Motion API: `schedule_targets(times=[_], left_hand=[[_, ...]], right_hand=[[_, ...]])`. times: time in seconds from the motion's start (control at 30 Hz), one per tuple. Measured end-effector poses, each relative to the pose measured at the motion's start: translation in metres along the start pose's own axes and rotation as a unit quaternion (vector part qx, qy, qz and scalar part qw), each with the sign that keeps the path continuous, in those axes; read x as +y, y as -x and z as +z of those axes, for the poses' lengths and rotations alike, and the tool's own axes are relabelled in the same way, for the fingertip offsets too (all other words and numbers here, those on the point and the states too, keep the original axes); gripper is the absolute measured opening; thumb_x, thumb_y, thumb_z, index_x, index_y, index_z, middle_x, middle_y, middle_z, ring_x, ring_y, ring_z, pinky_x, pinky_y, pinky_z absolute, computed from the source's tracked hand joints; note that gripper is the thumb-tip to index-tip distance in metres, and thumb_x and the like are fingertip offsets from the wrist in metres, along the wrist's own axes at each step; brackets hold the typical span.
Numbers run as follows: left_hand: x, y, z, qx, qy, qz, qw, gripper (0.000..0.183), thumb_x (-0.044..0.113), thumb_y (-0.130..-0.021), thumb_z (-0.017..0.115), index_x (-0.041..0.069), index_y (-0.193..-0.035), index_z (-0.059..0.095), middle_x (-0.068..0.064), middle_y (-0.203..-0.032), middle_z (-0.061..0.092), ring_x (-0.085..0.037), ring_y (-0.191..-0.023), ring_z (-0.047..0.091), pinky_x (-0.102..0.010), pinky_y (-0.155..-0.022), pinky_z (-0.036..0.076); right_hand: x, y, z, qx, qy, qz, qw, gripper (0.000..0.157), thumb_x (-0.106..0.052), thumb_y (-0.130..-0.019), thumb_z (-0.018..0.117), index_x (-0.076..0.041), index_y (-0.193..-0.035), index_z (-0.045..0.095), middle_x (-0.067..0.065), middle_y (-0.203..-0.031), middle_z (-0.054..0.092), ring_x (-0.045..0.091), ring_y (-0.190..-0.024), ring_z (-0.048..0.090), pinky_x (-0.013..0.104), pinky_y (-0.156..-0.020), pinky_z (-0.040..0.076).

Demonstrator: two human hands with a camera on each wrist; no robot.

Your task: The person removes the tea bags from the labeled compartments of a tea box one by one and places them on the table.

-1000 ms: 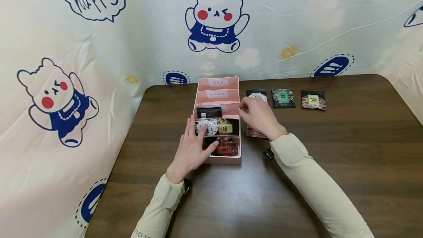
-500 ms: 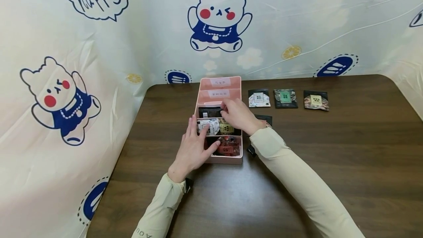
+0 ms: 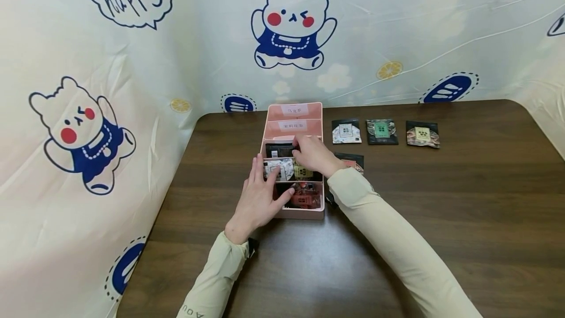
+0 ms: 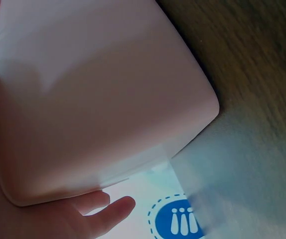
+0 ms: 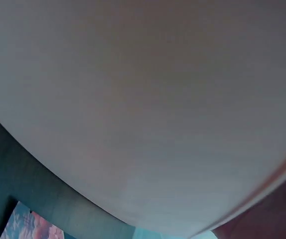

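Observation:
A long pink box (image 3: 297, 215) with divided compartments stands on the table. My left hand (image 3: 256, 200) rests over its left edge, fingers stretched out, the thumb across the front compartment. In the left wrist view, left fingers (image 4: 115, 214) extend past the box wall (image 4: 108, 99). My right hand (image 3: 317, 153) reaches over the right rim into the third compartment from the back. Its thumb and index finger pinch the right end of a black tea sachet (image 3: 280, 151). White and yellow sachets fill the compartment in front; red-labelled sachets (image 3: 305, 200) lie in the front one.
Three sachets lie in a row right of the box: one white (image 3: 346, 132), one green-labelled (image 3: 382, 131), one yellow-labelled (image 3: 422, 134). A pink-labelled sachet (image 3: 353, 162) sits nearer, partly under the right wrist. Two back compartments carry paper labels (image 3: 294, 109). A printed curtain (image 3: 198, 53) borders the table.
My right hand has moved left from above the sachets on the table into the box, uncovering the white sachet. The left hand has stayed on the box's left edge.

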State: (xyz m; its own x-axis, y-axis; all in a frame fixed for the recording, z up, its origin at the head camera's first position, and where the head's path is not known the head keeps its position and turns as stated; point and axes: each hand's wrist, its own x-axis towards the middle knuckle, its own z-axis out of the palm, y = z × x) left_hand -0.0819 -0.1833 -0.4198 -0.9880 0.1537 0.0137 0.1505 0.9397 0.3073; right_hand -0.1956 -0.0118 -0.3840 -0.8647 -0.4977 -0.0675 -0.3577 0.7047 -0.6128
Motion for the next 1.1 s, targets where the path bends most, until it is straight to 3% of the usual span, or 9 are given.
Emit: schedule_targets(times=[0.57, 0.83, 1.1], left_hand=[[0.0006, 0.0, -0.0009, -0.002, 0.001, 0.002, 1.0, 0.079, 0.068, -0.091, 0.041, 0.014, -0.147, 0.041, -0.017, -0.163, -0.005, -0.034, -0.151, 0.0, -0.064, -0.107, 0.031], [0.0012, -0.0002, -0.0005, 0.001, 0.002, 0.001, 1.0, 0.078, 0.068, -0.091, 0.042, 0.013, -0.146, 0.042, -0.017, -0.163, -0.005, -0.034, -0.151, 0.0, -0.064, -0.107, 0.031], [0.0005, -0.0004, 0.0, 0.003, 0.0, 0.0, 1.0, 0.078, 0.068, -0.091, 0.041, 0.013, -0.146, 0.042, -0.018, -0.163, -0.005, -0.033, -0.151, 0.0, -0.064, -0.107, 0.031]], right_hand=[[0.0007, -0.0026, 0.0047, 0.034, -0.029, 0.014, 0.999, 0.027, -0.013, -0.095, 0.054, -0.004, -0.12, 0.057, 0.007, -0.083, 0.061, 0.019, -0.066, 0.055, 0.031, -0.061, 0.045], [0.001, -0.0021, 0.0058, 0.034, -0.007, -0.009, 0.999, 0.02, -0.01, -0.095, 0.053, -0.003, -0.108, 0.067, 0.011, -0.099, 0.068, 0.02, -0.075, 0.059, 0.034, -0.072, 0.05], [0.0017, -0.0025, 0.0072, 0.039, 0.01, -0.016, 0.999, 0.023, -0.011, -0.097, 0.051, -0.004, -0.108, 0.069, 0.011, -0.103, 0.07, 0.02, -0.078, 0.06, 0.034, -0.077, 0.051]])
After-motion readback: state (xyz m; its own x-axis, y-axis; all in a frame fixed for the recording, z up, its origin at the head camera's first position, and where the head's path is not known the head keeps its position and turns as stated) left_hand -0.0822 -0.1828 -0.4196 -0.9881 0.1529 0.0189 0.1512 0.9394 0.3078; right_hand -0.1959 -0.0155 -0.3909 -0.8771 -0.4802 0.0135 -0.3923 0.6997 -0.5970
